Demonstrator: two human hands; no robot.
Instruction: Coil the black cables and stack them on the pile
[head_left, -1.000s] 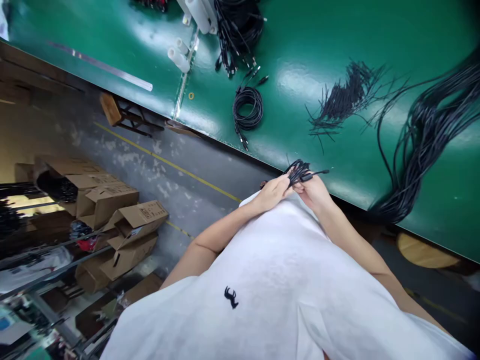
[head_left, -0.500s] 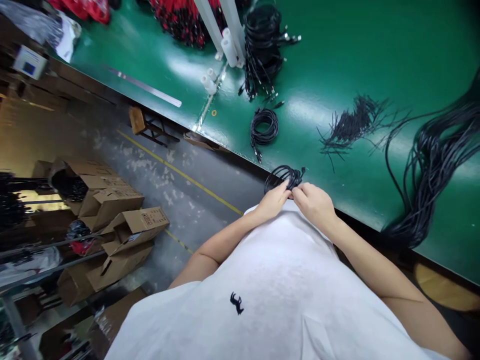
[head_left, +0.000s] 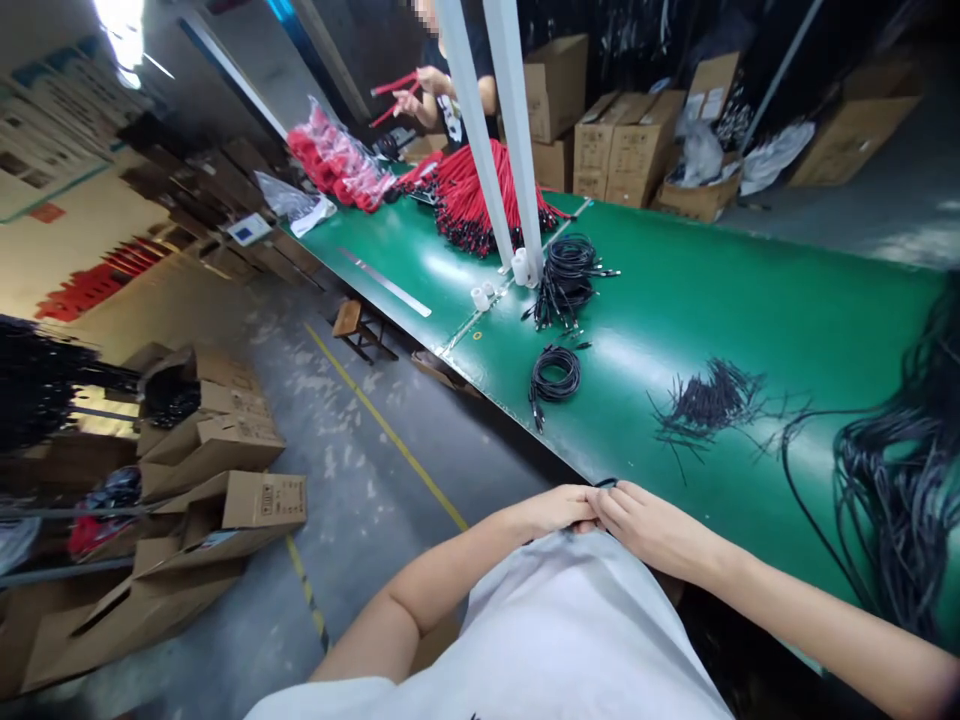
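Hands and cable have drawn together since the earlier frame: the black cable coil (head_left: 606,483), whose loops stood out then, now shows just a thin glossy arc above the knuckles, and the view has tipped up to take in more of the room. So the handling now goes on out of sight. The left hand (head_left: 559,507) and right hand (head_left: 634,520) are both closed on the coil, fingers bunched and touching, at the near edge of the surface (head_left: 675,310); which finger pinches what cannot be told.

On that smooth, shiny green top lies a round coil (head_left: 555,395) of rubbery black cable, ends poking out. Behind it slumps a looser pile of black cables (head_left: 566,275) with metal-tipped plugs; to the right lie a bristly heap of short black strips (head_left: 712,395) and long, limp black strands (head_left: 896,500). Farther off, red cables (head_left: 472,195) fan out near a co-worker.
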